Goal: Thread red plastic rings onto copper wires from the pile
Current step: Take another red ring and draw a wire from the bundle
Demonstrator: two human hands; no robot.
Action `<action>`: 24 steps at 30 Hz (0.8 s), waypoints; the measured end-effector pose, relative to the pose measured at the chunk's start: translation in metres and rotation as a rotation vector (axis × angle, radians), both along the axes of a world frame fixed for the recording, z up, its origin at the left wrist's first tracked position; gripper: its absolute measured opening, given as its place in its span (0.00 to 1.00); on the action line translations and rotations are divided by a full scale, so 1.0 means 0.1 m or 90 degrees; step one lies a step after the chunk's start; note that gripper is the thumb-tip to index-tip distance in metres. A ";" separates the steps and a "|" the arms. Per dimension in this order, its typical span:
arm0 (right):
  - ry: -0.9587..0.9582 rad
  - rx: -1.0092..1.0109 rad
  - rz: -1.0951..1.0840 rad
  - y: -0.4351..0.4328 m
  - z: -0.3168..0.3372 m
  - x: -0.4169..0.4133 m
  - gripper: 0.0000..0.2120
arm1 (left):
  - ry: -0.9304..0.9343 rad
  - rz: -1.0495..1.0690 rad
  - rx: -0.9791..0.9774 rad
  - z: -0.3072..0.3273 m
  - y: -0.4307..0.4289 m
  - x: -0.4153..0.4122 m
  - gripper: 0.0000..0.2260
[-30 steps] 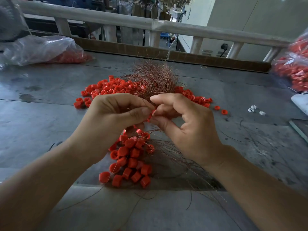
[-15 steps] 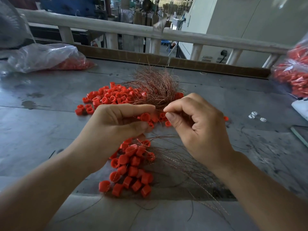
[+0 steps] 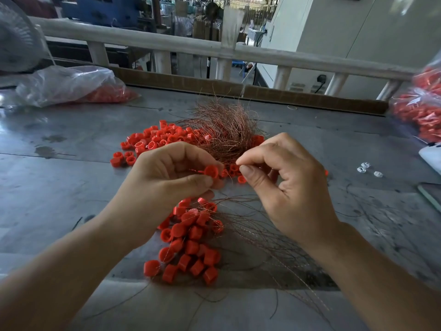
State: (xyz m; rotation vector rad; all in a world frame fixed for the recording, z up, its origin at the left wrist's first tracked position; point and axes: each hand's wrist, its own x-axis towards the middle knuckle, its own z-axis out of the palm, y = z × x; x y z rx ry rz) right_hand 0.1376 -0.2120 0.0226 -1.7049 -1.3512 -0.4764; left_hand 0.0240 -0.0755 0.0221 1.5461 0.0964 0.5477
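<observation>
Ring [image 3: 211, 171] was gripped in my left hand [image 3: 167, 185], just left of my right hand [image 3: 288, 187], which pinched a wire [image 3: 236, 164]; the pile [image 3: 224, 137] lay right behind both hands.

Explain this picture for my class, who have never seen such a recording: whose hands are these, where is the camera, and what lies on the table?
No machine here: a person works bare-handed, with the camera worn on their head, looking down. The left hand holds one red ring; the right hand pinches what seems a thin wire strand. On the grey table lie a copper wire bundle, loose rings beside it, and nearer, rings already on wires. Plastic bags of red parts sit at both sides.
</observation>
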 end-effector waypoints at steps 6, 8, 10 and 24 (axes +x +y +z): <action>0.003 -0.010 0.008 -0.01 0.00 -0.01 0.03 | 0.018 -0.016 -0.055 0.01 0.00 0.01 0.12; 0.001 -0.007 0.012 -0.01 0.00 -0.01 0.03 | 0.013 -0.006 -0.072 0.01 -0.01 0.00 0.12; -0.012 -0.007 0.015 0.00 -0.01 -0.01 0.03 | 0.004 -0.005 -0.081 0.01 0.00 0.00 0.12; 0.084 -0.011 0.077 -0.01 0.03 -0.04 0.06 | 0.000 -0.022 0.019 -0.04 0.03 0.00 0.15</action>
